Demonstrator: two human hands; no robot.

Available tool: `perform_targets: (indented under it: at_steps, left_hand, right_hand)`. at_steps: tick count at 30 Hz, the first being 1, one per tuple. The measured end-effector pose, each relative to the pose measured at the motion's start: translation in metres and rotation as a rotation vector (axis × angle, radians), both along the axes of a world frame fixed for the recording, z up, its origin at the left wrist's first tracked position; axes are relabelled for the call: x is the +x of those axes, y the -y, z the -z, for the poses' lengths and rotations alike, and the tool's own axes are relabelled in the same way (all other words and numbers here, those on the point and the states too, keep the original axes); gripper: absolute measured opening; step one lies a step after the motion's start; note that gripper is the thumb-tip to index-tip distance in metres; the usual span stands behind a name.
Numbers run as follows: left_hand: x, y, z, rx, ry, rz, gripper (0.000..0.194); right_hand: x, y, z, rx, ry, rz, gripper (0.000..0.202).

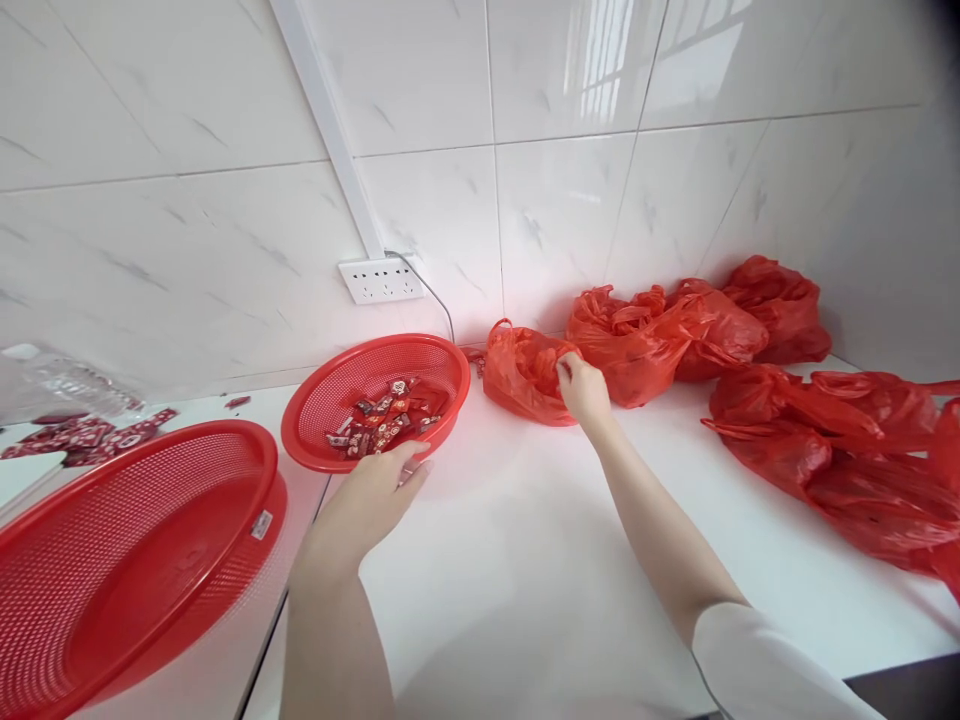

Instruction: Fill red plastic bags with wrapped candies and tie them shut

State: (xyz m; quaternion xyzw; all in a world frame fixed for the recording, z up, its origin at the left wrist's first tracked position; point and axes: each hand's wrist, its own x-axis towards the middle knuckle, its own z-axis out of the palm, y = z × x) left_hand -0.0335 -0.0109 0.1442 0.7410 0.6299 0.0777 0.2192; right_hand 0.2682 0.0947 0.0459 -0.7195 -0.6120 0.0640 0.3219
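Note:
A red mesh plastic basket (375, 352) stands against the wall with several small dark-red wrapped packets (390, 425) in it. My left hand (375, 490) grips its near rim, fingers over the edge and thumb outside. To the right of the basket sits a tied-up-looking red plastic bag (517, 375), bulging with contents I cannot make out. The top of this bag is pinched between the fingers of my right hand (583, 388), which partly hides it.
More full red plastic bags (637, 345) line the wall, and others (847, 440) lie at the right. A larger red basket (187, 520) stands front left, with wrapped packets (97, 435) and a clear plastic bottle (75, 380) behind it. A socket panel (381, 281) with a cable is on the tiled wall.

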Motion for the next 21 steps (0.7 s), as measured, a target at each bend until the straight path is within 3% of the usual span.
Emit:
perform_targets:
  at_steps: [5,7,12,14,15,17,19,21]
  left_hand:
    - [0.003,0.001,0.003,0.010,0.049,0.017,0.042]
    - [0.009,0.001,0.007,0.094,0.101,0.017,0.047]
    - [0.041,0.006,0.016,0.407,0.354,0.077,0.080]
    - [0.054,0.006,0.021,0.429,0.499,0.141,0.083]
    - [0.058,0.005,0.024,0.410,0.578,0.175,0.075]
    - [0.062,0.000,0.031,0.354,0.721,0.168,0.052]
    - [0.058,-0.011,0.038,0.327,0.842,0.043,0.038]
    - [0.049,-0.022,0.043,0.332,0.986,-0.118,0.032]
  right_hand:
    - [-0.003,0.025,-0.029,0.665,-0.272,-0.152,0.019]
    - [-0.012,0.043,-0.043,0.734,-0.350,-0.295,0.013]
    - [-0.035,0.091,-0.068,0.529,-0.799,-0.816,0.010]
    - [-0.042,0.104,-0.073,0.368,-0.804,-1.037,0.011]
    - [-0.046,0.109,-0.075,0.294,-0.757,-1.123,0.010]
    - [-0.051,0.116,-0.079,0.245,-0.616,-1.174,0.015]
    - [-0.054,0.121,-0.081,0.260,-0.465,-1.109,0.024]
    - [-0.053,0.124,-0.079,0.124,-0.301,-1.121,0.028]
